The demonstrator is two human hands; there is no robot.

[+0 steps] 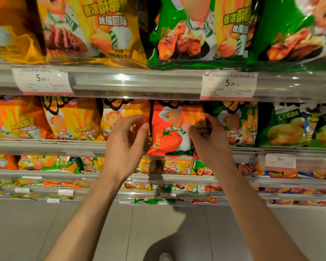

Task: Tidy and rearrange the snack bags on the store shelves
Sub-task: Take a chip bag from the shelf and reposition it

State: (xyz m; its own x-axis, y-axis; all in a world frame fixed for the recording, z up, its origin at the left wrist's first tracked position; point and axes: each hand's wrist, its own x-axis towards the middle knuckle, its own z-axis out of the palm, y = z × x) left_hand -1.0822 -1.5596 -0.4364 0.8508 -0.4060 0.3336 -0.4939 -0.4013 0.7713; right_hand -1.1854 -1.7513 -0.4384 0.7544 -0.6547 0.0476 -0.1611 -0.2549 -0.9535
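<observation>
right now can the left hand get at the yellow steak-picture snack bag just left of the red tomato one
Probably yes: the left hand hovers open right in front of the yellow steak-picture snack bag, nothing between them.

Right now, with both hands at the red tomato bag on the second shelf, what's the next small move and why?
Probably ease the red tomato bag back and upright. Its bottom edge hangs over the shelf lip, ahead of the yellow bag and green bag beside it. The right hand grips its right edge; the left hand is at its left edge.
</observation>
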